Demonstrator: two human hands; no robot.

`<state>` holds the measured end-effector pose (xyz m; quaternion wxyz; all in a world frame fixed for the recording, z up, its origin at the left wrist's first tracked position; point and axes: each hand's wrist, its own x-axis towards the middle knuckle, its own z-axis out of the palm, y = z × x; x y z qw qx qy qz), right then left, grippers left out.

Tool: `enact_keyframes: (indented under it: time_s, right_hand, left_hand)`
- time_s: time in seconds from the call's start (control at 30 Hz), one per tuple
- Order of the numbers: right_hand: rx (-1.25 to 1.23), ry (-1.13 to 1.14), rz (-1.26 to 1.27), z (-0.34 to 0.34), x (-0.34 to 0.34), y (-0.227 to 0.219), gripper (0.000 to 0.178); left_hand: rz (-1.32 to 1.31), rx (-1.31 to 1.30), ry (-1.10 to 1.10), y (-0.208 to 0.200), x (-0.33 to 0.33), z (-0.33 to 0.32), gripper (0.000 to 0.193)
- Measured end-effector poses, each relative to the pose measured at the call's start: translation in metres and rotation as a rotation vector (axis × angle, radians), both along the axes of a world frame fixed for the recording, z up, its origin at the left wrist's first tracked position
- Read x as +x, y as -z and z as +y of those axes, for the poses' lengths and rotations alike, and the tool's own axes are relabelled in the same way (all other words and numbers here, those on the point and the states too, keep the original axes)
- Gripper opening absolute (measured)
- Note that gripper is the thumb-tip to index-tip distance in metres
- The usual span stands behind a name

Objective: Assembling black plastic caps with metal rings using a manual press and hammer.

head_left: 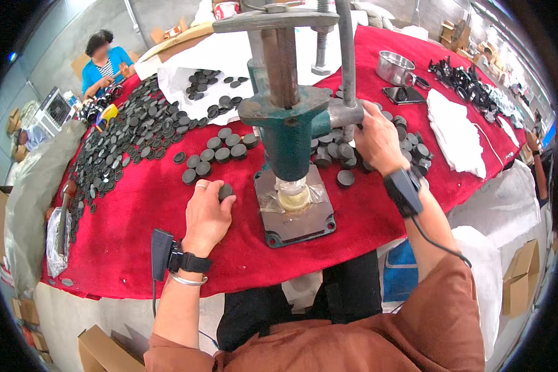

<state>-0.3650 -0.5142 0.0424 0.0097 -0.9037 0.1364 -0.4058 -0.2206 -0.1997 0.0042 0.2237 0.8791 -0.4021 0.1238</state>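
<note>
A green hand press [288, 133] stands on the red cloth [136, 223] in front of me, its ram over a pale round die [293, 195] on the grey base plate [304, 226]. My right hand [375, 139] grips the press's metal lever [348, 68] near its hub. My left hand [206, 214] rests on the cloth left of the press and holds one black round disc [225, 191] in its fingertips. A small group of black discs [220, 149] lies just beyond my left hand.
Heaps of black discs [130, 136] cover the left of the table; more [409, 146] lie right of the press. White cloths [456, 133], a metal pot [395, 67], a phone [403, 94] and black parts [462, 80] sit at the right. Another person in blue [104, 65] works at the far left.
</note>
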Motion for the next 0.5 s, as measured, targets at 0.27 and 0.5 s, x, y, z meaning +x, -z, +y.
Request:
enact_keyframes:
  time_s: [0.27, 0.5]
  right_hand:
    - [1.461, -0.480, 0.412, 0.069, 0.024, -0.036, 0.024]
    - [1.495, -0.354, 0.288, 0.055, 0.021, -0.031, 0.024]
  left_hand:
    - [0.583, -0.462, 0.456, -0.038, 0.013, -0.079, 0.027]
    - [0.578, -0.485, 0.386, -0.033, 0.015, -0.079, 0.027]
